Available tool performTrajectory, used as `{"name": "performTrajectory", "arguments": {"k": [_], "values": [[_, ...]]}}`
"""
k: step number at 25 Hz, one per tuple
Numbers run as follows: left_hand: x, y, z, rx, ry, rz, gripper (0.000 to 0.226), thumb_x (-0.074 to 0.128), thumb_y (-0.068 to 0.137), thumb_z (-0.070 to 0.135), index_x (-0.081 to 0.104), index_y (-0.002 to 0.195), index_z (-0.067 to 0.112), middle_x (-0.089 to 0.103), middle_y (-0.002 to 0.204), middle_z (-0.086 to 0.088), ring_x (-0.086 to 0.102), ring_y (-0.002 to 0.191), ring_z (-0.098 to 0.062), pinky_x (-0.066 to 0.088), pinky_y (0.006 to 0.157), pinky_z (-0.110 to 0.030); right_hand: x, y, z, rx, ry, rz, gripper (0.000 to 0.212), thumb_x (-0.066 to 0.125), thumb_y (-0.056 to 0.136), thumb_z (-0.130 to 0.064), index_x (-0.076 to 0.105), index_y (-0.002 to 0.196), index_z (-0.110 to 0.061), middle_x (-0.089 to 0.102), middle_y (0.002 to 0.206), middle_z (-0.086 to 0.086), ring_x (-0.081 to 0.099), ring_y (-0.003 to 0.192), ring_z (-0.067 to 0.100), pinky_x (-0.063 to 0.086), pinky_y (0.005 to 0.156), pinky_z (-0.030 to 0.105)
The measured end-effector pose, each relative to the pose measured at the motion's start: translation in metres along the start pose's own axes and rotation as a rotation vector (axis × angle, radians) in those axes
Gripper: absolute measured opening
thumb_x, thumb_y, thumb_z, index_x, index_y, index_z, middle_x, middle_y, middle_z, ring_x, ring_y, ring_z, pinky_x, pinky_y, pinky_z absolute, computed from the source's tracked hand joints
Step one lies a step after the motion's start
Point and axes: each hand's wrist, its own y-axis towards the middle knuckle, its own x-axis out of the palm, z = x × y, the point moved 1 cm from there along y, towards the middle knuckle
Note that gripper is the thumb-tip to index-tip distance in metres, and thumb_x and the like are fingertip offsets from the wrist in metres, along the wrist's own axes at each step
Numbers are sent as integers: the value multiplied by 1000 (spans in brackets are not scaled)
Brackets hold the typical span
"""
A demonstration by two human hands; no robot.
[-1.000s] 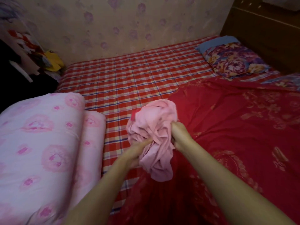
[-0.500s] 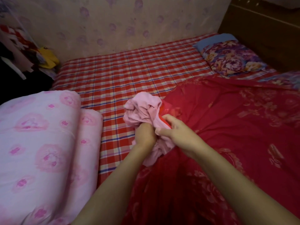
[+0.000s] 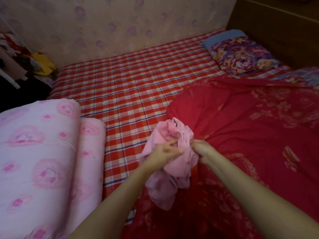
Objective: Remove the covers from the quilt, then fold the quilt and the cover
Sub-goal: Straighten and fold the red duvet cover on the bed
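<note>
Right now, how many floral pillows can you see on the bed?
2. One floral pillow lies by the headboard on the plaid sheet; the second pillow shows only partly at the right edge, behind the red cover. Others may be hidden under it.

— What can't you make out from there?
— I can't see the fingertips of the right hand point(image 3: 201, 150); they're buried in the bunched pink cloth point(image 3: 174, 171). The red cover point(image 3: 250, 135) runs off the right and bottom edges, the rolled pink quilt point(image 3: 34, 161) off the lower left.
— And upper left?
— Dark clutter point(image 3: 22, 56), too blurred for me to name.
</note>
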Motion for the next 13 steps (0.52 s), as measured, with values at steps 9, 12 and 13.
{"name": "performTrajectory", "arguments": {"k": [9,12,13], "values": [[10,2,-16,-236,-157,74,17,55,86,-4,56,88,14,53,54,2,46,41,-5,39,43,-18,-7,-1,-3,-83,241,119,17,52,83,14,62,82,0,66,65,8,63,59,17,54,59,26],[32,2,-22,-138,149,171,20,52,86,2,53,69,14,52,59,8,46,55,-1,39,59,-20,-27,8,-14,113,270,192,21,46,91,7,60,77,2,64,56,12,63,43,17,51,39,25],[31,2,-22,-112,178,306,15,56,84,7,51,72,13,51,64,6,46,60,-4,39,63,-20,-28,5,-15,180,224,102,28,44,95,2,62,74,1,65,56,12,63,42,17,52,39,26]]}}
